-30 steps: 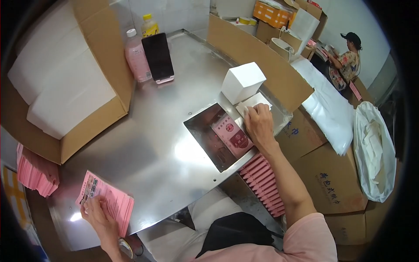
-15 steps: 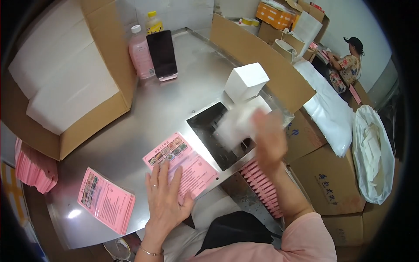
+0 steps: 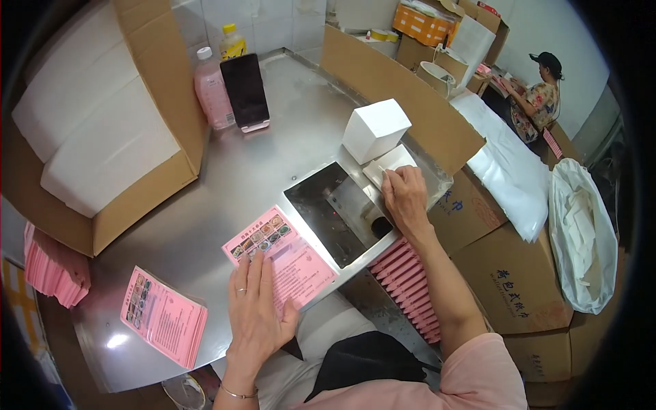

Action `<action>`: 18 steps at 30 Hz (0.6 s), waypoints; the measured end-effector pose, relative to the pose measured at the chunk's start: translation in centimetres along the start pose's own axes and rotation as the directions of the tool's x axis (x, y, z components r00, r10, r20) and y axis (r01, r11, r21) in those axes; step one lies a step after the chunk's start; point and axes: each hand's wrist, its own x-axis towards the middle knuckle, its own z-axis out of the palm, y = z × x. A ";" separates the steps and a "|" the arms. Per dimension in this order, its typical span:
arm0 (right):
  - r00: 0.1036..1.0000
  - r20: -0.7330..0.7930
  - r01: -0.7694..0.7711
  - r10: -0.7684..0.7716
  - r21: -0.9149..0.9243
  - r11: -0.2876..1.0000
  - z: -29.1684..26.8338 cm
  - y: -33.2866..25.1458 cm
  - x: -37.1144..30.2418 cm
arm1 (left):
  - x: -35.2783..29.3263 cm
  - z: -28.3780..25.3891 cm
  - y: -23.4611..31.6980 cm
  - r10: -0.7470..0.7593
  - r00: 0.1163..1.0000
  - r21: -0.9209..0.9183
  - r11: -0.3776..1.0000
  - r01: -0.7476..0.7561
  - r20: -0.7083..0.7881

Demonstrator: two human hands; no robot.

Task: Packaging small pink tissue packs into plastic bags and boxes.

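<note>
My left hand (image 3: 258, 304) lies flat, fingers stretched out, on a pink printed paper packet (image 3: 304, 263) at the front edge of the steel table. To the right of it, beyond a dark rectangular opening (image 3: 314, 212) in the tabletop, my right hand (image 3: 408, 199) is closed, its fingertips pinching at the edge of a low stack of white tissues (image 3: 395, 158). How many sheets lie between the fingers is hidden. Just behind stands a taller white block of tissues (image 3: 377, 130). Another stack of pink packets (image 3: 164, 318) rests to the left of my left hand.
An open carton of white stacks (image 3: 102, 130) fills the left side. A phone on a stand (image 3: 246, 92) and two bottles (image 3: 213, 89) stand at the back. Pink packets (image 3: 410, 287) are lined up below the table edge. Cartons (image 3: 512, 287) stand right; a person (image 3: 536, 96) sits far right.
My right hand has moved from above the opening, where a blurred white thing was with it, back to the white tissue stack. The left hand stays on the pink packet. The view has shifted slightly.
</note>
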 end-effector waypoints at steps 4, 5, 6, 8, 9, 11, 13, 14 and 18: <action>1.000 0.003 0.031 -0.031 -0.002 1.000 -0.1 -0.3 0.2 | -0.1 0.1 -0.1 -0.007 1.000 -0.025 1.000 0.007 0.013; 1.000 -0.001 0.029 -0.029 -0.003 1.000 -0.3 0.2 0.3 | 0.0 -0.1 0.1 0.004 1.000 -0.063 0.998 -0.002 0.027; 1.000 -0.016 -0.007 0.008 0.038 0.999 -0.4 0.9 0.4 | 0.0 -0.2 0.4 0.016 0.999 -0.103 0.995 -0.012 0.041; 0.999 -0.031 -0.042 0.045 0.082 0.996 -1.3 0.5 0.6 | 0.0 0.5 1.2 0.064 0.997 -0.105 0.993 -0.060 0.033; 0.999 -0.039 0.005 0.000 0.121 0.993 -2.0 -1.1 0.7 | 0.1 1.1 1.1 0.102 0.994 -0.105 0.990 -0.098 0.026; 0.954 -0.046 0.300 -0.298 0.245 0.922 -2.0 -4.4 -0.9 | 0.4 1.7 0.6 0.084 0.996 -0.116 0.990 -0.081 0.017; 0.820 0.075 0.464 -0.568 0.495 0.735 -6.2 -12.3 -2.3 | 0.2 1.1 0.2 -0.038 0.998 -0.128 0.991 0.045 0.052; 0.712 0.178 0.497 -0.679 0.556 0.667 -7.0 -15.0 -3.1 | 0.2 0.6 -0.2 -0.039 0.998 -0.117 0.992 0.044 0.051; 0.807 0.302 0.406 -0.507 0.339 0.849 -3.3 -15.3 -1.8 | 0.7 1.5 1.0 -0.082 0.997 0.076 0.994 0.081 0.008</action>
